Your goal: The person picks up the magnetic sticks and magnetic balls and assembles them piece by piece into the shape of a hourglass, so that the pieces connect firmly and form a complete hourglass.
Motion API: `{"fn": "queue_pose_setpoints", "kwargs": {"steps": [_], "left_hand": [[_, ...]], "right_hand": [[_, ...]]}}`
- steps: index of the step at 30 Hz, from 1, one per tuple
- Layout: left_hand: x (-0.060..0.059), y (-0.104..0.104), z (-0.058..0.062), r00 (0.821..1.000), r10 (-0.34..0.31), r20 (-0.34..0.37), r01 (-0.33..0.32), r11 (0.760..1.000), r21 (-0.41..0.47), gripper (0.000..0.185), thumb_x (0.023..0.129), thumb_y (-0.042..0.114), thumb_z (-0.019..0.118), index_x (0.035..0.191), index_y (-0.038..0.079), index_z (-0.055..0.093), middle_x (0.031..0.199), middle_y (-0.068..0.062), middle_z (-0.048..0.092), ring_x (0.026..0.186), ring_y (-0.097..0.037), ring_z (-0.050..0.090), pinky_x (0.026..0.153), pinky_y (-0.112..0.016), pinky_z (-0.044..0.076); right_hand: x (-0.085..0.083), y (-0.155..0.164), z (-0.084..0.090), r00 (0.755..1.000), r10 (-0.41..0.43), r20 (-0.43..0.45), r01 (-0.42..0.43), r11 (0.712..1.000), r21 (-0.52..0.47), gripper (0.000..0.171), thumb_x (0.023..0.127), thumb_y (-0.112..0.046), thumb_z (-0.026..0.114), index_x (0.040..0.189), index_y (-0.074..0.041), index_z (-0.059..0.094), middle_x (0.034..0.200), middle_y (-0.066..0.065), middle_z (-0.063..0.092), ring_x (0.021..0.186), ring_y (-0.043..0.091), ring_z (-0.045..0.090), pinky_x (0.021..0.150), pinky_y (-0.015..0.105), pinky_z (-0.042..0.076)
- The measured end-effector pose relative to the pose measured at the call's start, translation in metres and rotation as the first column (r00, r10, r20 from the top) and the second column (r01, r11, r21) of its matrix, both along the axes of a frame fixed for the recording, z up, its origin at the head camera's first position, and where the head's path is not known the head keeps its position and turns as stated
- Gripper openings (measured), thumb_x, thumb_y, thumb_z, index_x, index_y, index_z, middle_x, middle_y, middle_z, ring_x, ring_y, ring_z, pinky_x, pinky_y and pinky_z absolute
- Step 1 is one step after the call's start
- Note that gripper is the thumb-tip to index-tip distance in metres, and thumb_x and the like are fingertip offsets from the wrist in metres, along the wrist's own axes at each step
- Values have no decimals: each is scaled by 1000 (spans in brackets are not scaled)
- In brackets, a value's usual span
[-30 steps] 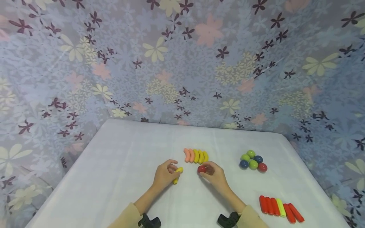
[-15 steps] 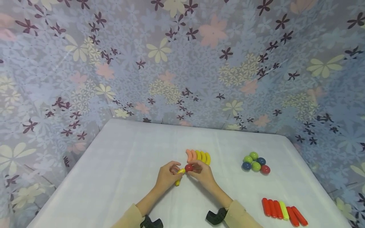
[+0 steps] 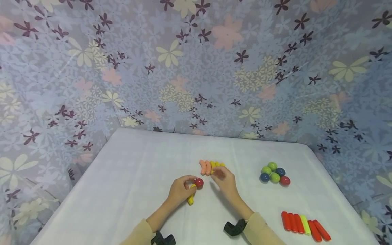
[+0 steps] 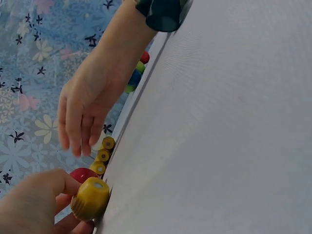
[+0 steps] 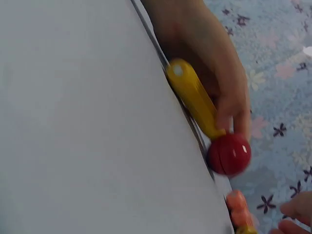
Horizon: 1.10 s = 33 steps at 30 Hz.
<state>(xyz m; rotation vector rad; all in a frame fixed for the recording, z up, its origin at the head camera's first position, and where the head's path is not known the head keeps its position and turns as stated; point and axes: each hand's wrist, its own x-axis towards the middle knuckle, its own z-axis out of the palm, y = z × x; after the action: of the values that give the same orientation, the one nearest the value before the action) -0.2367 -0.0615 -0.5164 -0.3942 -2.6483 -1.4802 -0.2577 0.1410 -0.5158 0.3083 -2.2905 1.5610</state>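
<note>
My left hand (image 3: 180, 190) grips a yellow stick (image 3: 191, 199) with a red ball (image 3: 199, 182) joined to its far end. The right wrist view shows the yellow stick (image 5: 194, 99) and the red ball (image 5: 229, 154) touching, with the left hand's fingers (image 5: 229, 92) curled round the stick. From the left wrist I see the stick's end (image 4: 91, 197) and the ball (image 4: 83, 174). My right hand (image 3: 223, 177) hovers with relaxed fingers, holding nothing, over a row of curved orange and yellow pieces (image 3: 207, 166); it is the hand (image 4: 83, 122) in the left wrist view.
A cluster of green, blue and red balls (image 3: 273, 173) lies to the right on the white table (image 3: 137, 170). Several red sticks with one yellow stick (image 3: 303, 226) lie in a row near the right front. A flowered curtain (image 3: 196, 68) surrounds the table.
My right hand brought the red ball to the yellow stick's end, let go, and moved back toward the curved pieces. The left hand now holds stick and ball together.
</note>
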Motion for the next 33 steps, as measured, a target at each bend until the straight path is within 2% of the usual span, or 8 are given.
{"fn": "queue_pose_setpoints", "kwargs": {"steps": [4, 7, 12, 14, 20, 25, 28, 33], "left_hand": [[0, 2, 1, 1000, 11, -10, -12, 999, -41, 33, 77, 13, 69, 110, 15, 70, 101, -3, 69, 53, -4, 41, 46, -18, 34], [0, 3, 1, 1000, 0, -8, 0, 999, -45, 33, 78, 17, 71, 111, 16, 69, 100, -2, 68, 52, -4, 41, 46, -18, 33], [-1, 4, -1, 999, -31, -16, 30, 998, -60, 35, 81, 35, 72, 112, 18, 68, 91, 2, 66, 52, -2, 40, 48, -17, 32], [0, 3, -2, 999, -32, -29, 30, 998, -62, 36, 81, 37, 72, 111, 17, 69, 88, 3, 65, 53, -2, 40, 50, -17, 33], [0, 2, -4, 999, -19, -29, 20, 1000, 17, 32, 79, 31, 75, 107, 15, 70, 92, 1, 68, 62, -1, 46, 54, -16, 38], [0, 2, -5, 1000, -5, -29, 6, 998, 57, 32, 79, 28, 76, 107, 13, 69, 98, -1, 68, 72, -2, 51, 61, -16, 41], [-1, 2, -5, 1000, 16, -16, -15, 997, 70, 32, 79, 27, 76, 106, 13, 68, 98, -1, 68, 77, -4, 53, 64, -16, 42], [-2, 2, -4, 999, 51, 10, -52, 996, 77, 32, 79, 27, 75, 107, 13, 68, 97, 0, 67, 82, -8, 57, 66, -16, 44]], "right_hand": [[-10, 15, 0, 980, -184, -76, 185, 983, 6, 21, 77, 4, 71, 97, 4, 66, 96, 16, 68, 86, 29, 63, 75, 25, 52], [-15, 22, -1, 967, -240, -78, 243, 970, 28, 21, 76, 2, 71, 97, 4, 66, 96, 17, 67, 86, 29, 63, 74, 27, 52], [-18, 27, -4, 964, -264, -4, 264, 961, 86, 24, 76, -2, 74, 98, 3, 66, 96, 16, 66, 85, 28, 63, 74, 30, 50], [-18, 28, -5, 961, -274, 26, 270, 956, 114, 26, 76, -3, 73, 99, 3, 65, 96, 17, 65, 86, 28, 62, 75, 32, 50], [-17, 33, -8, 931, -354, 87, 337, 928, 160, 27, 74, 1, 67, 100, 4, 64, 96, 19, 66, 86, 29, 60, 76, 35, 47], [-18, 41, -11, 904, -418, 93, 402, 903, 149, 26, 72, 2, 66, 99, 4, 65, 91, 19, 68, 81, 26, 60, 70, 27, 45], [-18, 43, -10, 899, -428, 91, 415, 900, 132, 26, 72, 2, 67, 98, 4, 65, 90, 20, 69, 80, 26, 60, 68, 24, 44], [-13, 42, -6, 901, -428, 74, 420, 901, 105, 25, 74, 0, 70, 98, 3, 65, 93, 19, 70, 82, 27, 61, 71, 25, 45]]}}
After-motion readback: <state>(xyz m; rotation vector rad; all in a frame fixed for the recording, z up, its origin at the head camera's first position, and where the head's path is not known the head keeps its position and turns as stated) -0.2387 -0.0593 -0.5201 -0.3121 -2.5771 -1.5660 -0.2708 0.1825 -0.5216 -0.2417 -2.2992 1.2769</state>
